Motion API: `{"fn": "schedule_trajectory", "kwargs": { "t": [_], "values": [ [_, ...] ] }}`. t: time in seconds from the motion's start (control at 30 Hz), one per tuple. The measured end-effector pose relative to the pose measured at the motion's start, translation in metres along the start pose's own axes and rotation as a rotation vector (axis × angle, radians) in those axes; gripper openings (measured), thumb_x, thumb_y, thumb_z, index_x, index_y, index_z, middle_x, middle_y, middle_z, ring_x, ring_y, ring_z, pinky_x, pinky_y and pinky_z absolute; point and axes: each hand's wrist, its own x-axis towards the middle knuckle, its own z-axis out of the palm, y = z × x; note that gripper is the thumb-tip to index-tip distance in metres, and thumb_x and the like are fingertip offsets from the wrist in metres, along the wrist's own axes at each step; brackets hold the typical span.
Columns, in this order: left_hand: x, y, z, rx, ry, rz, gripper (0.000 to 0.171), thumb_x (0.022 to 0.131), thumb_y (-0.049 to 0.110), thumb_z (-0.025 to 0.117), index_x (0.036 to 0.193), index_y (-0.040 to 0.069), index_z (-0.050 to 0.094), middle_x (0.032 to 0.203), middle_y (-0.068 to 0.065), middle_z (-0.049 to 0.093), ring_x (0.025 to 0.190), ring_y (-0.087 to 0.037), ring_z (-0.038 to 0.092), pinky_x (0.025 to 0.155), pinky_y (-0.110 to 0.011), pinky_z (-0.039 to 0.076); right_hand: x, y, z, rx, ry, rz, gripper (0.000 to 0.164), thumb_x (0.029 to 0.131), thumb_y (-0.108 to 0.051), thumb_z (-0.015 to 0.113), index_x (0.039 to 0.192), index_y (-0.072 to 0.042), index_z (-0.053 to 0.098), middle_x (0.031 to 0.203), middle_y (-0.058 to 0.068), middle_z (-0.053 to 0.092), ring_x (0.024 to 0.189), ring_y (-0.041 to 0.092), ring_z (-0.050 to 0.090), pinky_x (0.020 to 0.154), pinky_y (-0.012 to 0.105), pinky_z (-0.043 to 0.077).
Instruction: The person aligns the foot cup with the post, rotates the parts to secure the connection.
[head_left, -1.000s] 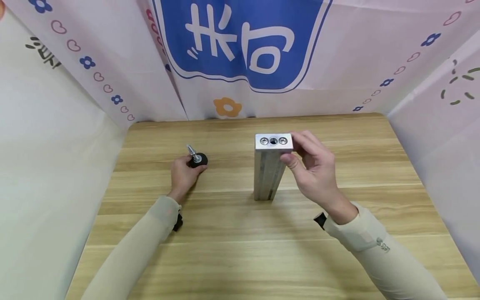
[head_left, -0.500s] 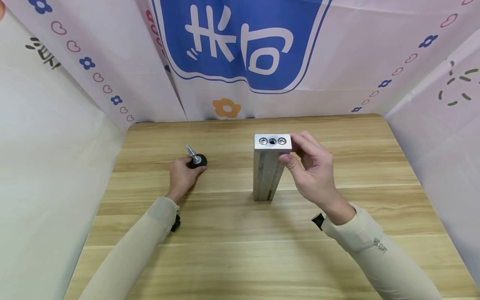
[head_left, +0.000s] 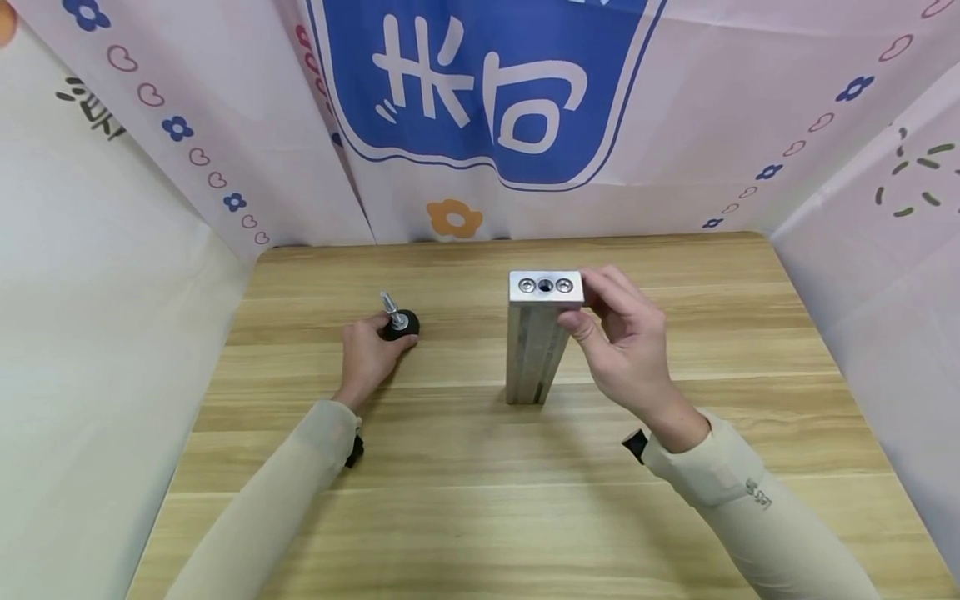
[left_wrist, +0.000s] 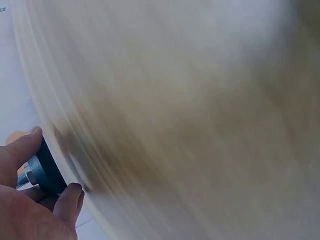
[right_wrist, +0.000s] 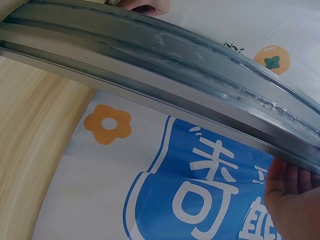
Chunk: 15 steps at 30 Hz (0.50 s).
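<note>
My left hand [head_left: 365, 358] pinches a leveling foot [head_left: 408, 325] by its round black base, low over the left side of the table. Its threaded metal stud [head_left: 387, 302] points up and a little left. The left wrist view shows thumb and fingers around the black base [left_wrist: 49, 170]. An aluminium profile [head_left: 531, 354] stands upright right of the middle. On top of it is a flat end plate [head_left: 517, 294] with two screws and an open hole between them. My right hand [head_left: 633, 350] grips the profile near the top, from its right side.
A wood-grain table [head_left: 450, 517] lies under everything. White printed cloth [head_left: 675, 125] with a blue sign rises behind the far edge, and white cloth walls stand at both sides. A black wrist camera part [head_left: 636, 444] juts from the right sleeve.
My left hand has shifted very slightly to the right with the leveling foot. The right hand and the upright profile stay as they were.
</note>
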Motion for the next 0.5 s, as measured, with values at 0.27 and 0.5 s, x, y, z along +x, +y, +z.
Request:
{"fn": "schedule_trajectory", "kwargs": {
  "t": [0.27,0.5],
  "values": [
    [-0.004,0.009,-0.003,-0.022,0.011,0.001,0.054,0.087,0.020,0.087,0.131,-0.005,0.069,0.133,-0.027,0.069,0.129,-0.041,0.067,0.106,-0.051,0.056,0.000,0.000,-0.001,0.001,-0.005,-0.001,0.054,0.096,-0.023,0.074,0.126,0.019,0.063,0.109,-0.002,0.064,0.098,0.012,0.062,0.088,0.021,0.055],
    [-0.009,0.020,-0.006,-0.051,-0.002,0.029,0.056,0.085,0.020,0.089,0.133,-0.002,0.070,0.135,-0.024,0.069,0.127,-0.038,0.069,0.103,-0.048,0.058,0.000,-0.001,-0.001,-0.008,-0.009,0.001,0.052,0.096,-0.023,0.073,0.126,0.019,0.063,0.109,-0.003,0.064,0.098,0.011,0.062,0.088,0.020,0.055]
  ]
}}
